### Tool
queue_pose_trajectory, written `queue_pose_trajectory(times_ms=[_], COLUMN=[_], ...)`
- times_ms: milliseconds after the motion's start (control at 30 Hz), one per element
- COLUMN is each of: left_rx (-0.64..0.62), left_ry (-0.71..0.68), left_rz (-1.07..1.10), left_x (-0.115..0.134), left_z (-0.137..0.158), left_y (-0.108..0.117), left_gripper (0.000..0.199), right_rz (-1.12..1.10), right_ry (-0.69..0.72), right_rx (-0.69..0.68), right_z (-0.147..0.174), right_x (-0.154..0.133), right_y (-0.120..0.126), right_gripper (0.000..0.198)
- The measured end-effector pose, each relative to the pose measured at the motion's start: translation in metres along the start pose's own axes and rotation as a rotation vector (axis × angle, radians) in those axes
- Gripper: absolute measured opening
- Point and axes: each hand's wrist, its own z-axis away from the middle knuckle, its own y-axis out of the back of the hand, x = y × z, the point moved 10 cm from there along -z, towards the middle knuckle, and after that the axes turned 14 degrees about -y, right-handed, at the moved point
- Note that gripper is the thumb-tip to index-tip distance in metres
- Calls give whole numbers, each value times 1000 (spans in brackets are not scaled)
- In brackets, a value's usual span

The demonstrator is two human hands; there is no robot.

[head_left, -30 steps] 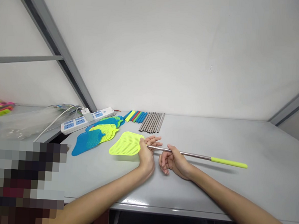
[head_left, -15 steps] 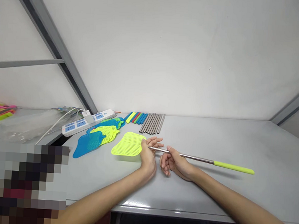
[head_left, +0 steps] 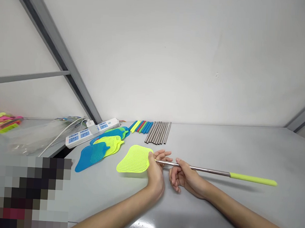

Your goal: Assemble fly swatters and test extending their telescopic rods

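Observation:
A fly swatter with a yellow-green perforated head [head_left: 135, 159] is held nearly level above the table. My left hand [head_left: 156, 174] pinches it where the head meets the rod, thumb on top and the other fingers spread loosely behind. Farther along, my right hand [head_left: 187, 178] grips the shiny metal rod [head_left: 211, 171] between thumb and curled fingers. The rod's right end carries a yellow-green grip sleeve [head_left: 253, 179], which casts a soft shadow on the table.
Loose blue swatter heads [head_left: 90, 156] and yellow heads [head_left: 111, 144] overlap on the left. Behind lie several coloured grip sleeves [head_left: 141, 126] and metal rods [head_left: 158, 133]. A white power strip [head_left: 80, 137] borders them. Plastic bags [head_left: 34, 134] lie at far left, above a pixelated patch.
The view has tilted upward, so the table and hands sit lower in it. The swatter's grip end reaches farther right, while both hands keep their hold.

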Motion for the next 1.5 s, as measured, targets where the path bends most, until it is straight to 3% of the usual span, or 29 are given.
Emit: queue_pose_trajectory(times_ms=[367,867,1500], left_rx=[-24,-41,-33], left_ry=[44,12,90], left_rz=[20,5,88], left_x=[-12,-5,-7], left_z=[9,14,25], left_y=[1,-4,-10], left_gripper=[44,48,48], right_rz=[-38,18,52], right_ry=[-33,18,31], right_rx=[81,94,60], right_z=[-1,-1,-1], right_x=[4,2,-1], right_y=[4,5,-1], right_gripper=[60,61,58])
